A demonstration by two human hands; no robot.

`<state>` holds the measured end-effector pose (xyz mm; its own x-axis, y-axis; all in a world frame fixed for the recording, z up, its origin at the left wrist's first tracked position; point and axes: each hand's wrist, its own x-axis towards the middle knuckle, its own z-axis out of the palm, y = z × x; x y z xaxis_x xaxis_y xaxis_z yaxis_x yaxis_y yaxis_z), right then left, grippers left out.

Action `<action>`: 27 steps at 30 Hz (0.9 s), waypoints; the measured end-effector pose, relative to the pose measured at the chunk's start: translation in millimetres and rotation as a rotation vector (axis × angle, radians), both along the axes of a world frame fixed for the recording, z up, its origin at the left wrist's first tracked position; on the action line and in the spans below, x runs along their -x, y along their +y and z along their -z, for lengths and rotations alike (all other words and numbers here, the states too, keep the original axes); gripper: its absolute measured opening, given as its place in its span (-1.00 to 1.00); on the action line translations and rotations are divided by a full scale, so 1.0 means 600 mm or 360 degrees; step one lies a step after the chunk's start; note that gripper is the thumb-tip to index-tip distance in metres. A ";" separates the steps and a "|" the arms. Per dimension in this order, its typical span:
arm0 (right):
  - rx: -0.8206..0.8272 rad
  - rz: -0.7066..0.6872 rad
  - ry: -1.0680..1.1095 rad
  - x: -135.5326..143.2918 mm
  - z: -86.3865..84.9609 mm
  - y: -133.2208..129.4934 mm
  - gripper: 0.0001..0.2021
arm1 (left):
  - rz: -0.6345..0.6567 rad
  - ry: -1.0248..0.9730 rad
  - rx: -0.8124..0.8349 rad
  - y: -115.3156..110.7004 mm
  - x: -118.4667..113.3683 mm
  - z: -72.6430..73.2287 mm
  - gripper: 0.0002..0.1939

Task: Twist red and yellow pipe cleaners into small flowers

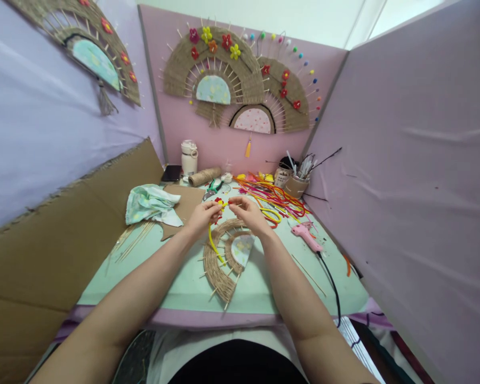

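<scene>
Above the middle of the table, my left hand [207,216] pinches a yellow pipe cleaner [213,242], whose long tail hangs down in a curve. My right hand [248,212] meets it from the other side, thumb and fingers closed on the short end of the same pipe cleaner. Just behind the fingertips shows a small red flower [218,200]; whether it touches the hands I cannot tell. Below them lies a fan-shaped piece of twine and sticks [215,269] with a pale patterned fabric half-circle [242,249].
At right lie a pink glue gun [307,236] with a black cord and a heap of red and orange pipe cleaners [274,196]. Crumpled green cloth [150,204] and thin sticks [136,240] are at left. Behind stand a white bottle [189,158], twine roll [205,176] and stick-filled pot [296,186].
</scene>
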<state>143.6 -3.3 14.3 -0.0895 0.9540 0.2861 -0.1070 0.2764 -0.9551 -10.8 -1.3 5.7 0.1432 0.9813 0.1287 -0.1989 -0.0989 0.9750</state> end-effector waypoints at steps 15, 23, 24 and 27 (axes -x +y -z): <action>-0.0598 0.0161 -0.0939 -0.004 0.018 0.013 -0.87 | 0.0125 -0.0028 0.0099 0.003 -0.006 0.015 -0.72; -0.0238 0.0170 -0.1135 -0.010 0.026 0.018 -0.87 | -0.0345 0.1043 -0.0966 -0.010 -0.015 0.033 -0.85; -0.0218 0.0180 -0.1172 -0.010 0.026 0.018 -0.87 | -0.0352 0.1104 -0.0987 -0.010 -0.015 0.036 -0.85; -0.0214 0.0222 -0.1209 -0.008 0.024 0.014 -0.85 | -0.0320 0.1084 -0.0786 -0.006 -0.015 0.041 -0.83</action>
